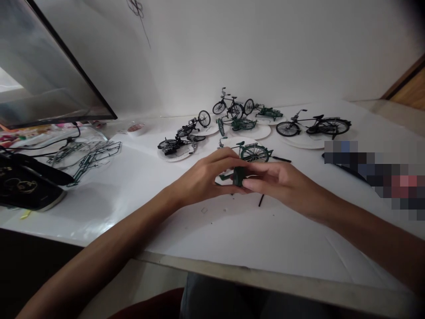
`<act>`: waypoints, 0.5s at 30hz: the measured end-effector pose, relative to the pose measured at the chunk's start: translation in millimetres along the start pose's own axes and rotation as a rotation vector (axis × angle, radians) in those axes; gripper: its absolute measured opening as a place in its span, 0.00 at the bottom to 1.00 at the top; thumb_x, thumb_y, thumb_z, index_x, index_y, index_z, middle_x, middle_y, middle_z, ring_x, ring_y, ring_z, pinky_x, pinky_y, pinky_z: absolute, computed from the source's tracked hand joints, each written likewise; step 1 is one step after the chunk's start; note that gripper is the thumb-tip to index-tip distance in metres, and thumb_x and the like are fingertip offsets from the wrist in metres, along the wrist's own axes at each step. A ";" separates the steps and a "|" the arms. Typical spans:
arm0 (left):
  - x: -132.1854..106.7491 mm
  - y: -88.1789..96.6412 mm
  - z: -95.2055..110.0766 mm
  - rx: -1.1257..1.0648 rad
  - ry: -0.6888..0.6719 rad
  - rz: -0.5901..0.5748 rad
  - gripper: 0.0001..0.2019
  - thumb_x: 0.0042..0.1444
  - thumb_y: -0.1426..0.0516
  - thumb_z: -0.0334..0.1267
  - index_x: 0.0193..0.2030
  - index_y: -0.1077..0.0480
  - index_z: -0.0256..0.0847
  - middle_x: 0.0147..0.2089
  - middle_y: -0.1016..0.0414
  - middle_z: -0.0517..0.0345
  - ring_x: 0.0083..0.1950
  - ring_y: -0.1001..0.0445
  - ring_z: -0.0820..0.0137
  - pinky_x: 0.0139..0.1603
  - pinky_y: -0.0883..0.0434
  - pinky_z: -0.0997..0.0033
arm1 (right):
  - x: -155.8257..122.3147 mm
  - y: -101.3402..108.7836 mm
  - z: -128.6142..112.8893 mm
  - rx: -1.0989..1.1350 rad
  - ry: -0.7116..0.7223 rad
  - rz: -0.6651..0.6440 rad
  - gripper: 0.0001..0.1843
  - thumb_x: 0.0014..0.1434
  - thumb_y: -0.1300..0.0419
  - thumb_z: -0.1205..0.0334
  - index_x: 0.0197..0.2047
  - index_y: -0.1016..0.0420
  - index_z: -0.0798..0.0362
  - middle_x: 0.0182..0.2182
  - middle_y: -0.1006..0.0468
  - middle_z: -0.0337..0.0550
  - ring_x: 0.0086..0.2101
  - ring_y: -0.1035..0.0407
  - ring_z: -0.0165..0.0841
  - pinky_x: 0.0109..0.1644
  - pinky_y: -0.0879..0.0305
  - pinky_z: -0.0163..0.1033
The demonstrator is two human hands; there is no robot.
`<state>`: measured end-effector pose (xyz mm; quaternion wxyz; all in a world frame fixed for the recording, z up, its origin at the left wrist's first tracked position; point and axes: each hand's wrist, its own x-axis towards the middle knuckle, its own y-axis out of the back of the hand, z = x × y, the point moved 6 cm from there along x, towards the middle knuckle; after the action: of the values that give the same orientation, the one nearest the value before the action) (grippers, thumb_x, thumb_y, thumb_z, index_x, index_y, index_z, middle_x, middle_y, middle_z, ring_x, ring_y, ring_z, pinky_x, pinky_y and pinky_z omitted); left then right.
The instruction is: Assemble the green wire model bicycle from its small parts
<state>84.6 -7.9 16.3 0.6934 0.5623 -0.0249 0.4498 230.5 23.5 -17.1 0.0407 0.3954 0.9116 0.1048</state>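
Note:
My left hand [206,177] and my right hand [282,178] meet over the white table. Fingertips of both are closed around a small dark green part [238,176], whose exact kind I cannot make out. Just behind the fingers is a green model bicycle [255,153] on a white paper plate; its lower front is hidden by my hands. Whether the green part is joined to that bicycle cannot be seen. On the tabletop below my right hand lies a thin black stick [261,200], with tiny scraps nearby.
Black model bicycles [314,125] and green ones [244,124] rest on paper plates along the wall. A black-handled tool [282,159] lies to the right. Green frame pieces [96,161], a black cup-like container [29,184] and a monitor [49,66] occupy the left.

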 end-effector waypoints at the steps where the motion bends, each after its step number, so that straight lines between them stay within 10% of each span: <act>1: -0.3 1.2 -0.5 -0.002 0.006 0.001 0.22 0.58 0.36 0.41 0.58 0.30 0.39 0.50 0.28 0.47 0.50 0.28 0.65 0.50 0.27 0.63 | 0.3 0.3 0.3 -0.011 0.004 -0.003 0.23 0.62 0.38 0.54 0.60 0.26 0.43 0.52 0.20 0.42 0.50 0.25 0.42 0.55 0.28 0.49; 15: 0.6 5.6 1.6 -0.012 0.032 -0.003 0.22 0.58 0.36 0.46 0.57 0.28 0.39 0.45 0.27 0.49 0.43 0.28 0.67 0.43 0.29 0.66 | -2.6 0.7 -0.6 -0.084 0.062 -0.008 0.20 0.64 0.39 0.53 0.58 0.24 0.43 0.51 0.20 0.41 0.51 0.26 0.42 0.49 0.27 0.43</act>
<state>82.1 -9.0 21.4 0.6977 0.5510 -0.0155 0.4576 232.6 22.0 -16.4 0.0296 0.3863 0.9088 0.1549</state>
